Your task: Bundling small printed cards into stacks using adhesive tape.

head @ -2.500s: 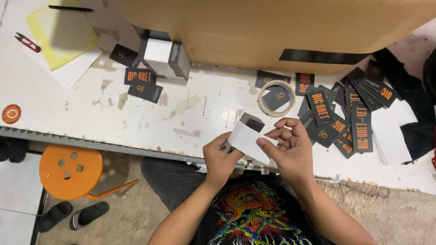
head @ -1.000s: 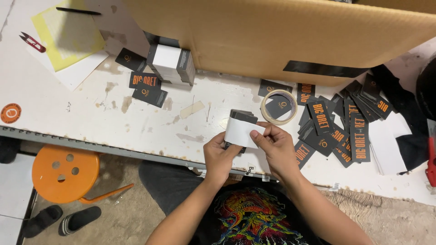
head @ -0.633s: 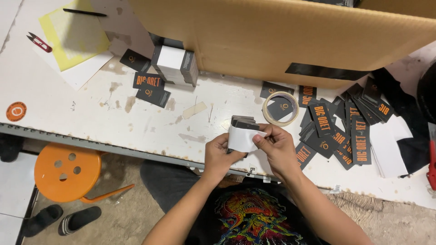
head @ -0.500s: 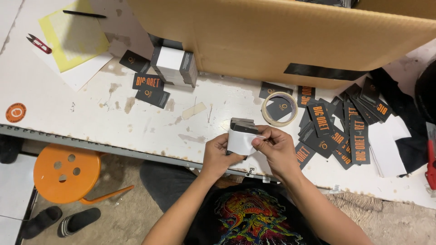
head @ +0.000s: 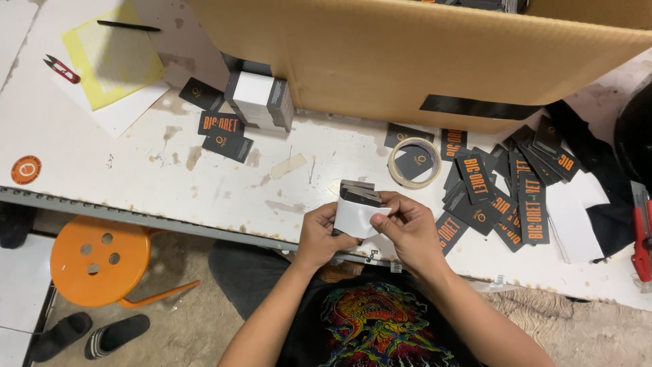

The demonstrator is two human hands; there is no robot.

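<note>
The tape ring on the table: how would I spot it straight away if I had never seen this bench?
Start at the big cardboard box across the top of the white table. Just below its front wall, beyond the right hand, lies the tape ring, flat, with a dark card inside it. It is the only pale round hoop among flat black-and-orange cards.

free: bare tabletop [head: 136,177] left | blocked: tape roll [head: 414,163], tags [head: 506,197] right

The person wears a black T-shirt [head: 377,333] with a bright printed graphic in red, yellow and teal across the chest, and dark trousers [head: 255,278]. Both forearms and hands are bare, without sleeves.
</note>
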